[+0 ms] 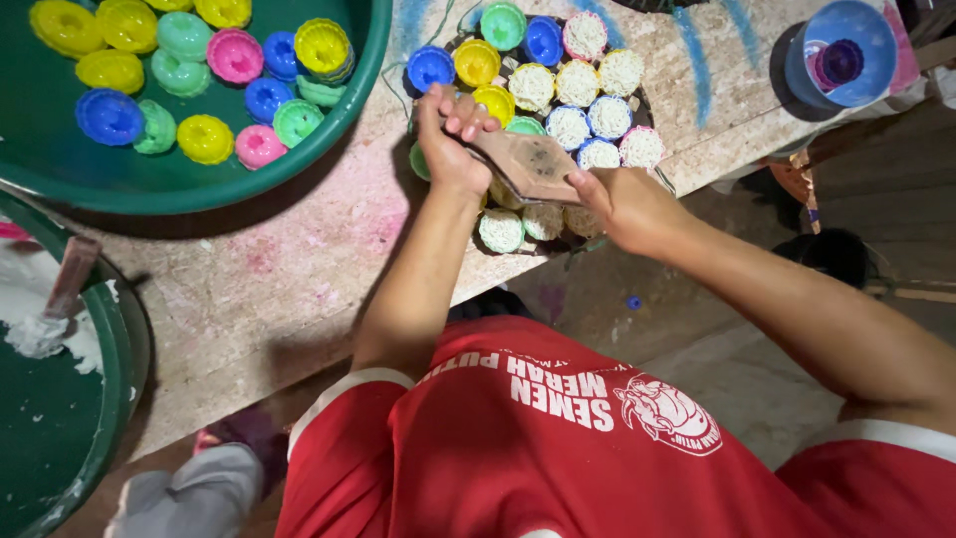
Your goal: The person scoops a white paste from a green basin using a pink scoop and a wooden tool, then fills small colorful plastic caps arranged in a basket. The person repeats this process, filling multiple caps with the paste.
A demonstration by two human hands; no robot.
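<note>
Brown flat scraper [528, 164] spans both hands above round tray [652, 120] of filled colourful moulds [578, 85]: left hand [453, 139] fingers curled over its far end, right hand [622, 204] gripping near end.

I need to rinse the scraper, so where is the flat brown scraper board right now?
In the head view, the flat brown scraper board is centre-top, held between the left hand and right hand over the round tray of filled colourful moulds.

No packages, signs or screens in view; only label-like marking is the white print on the red shirt [558, 438], low centre: block lettering beside a round emblem [669, 414], possibly an animal head; upside down here.
</note>
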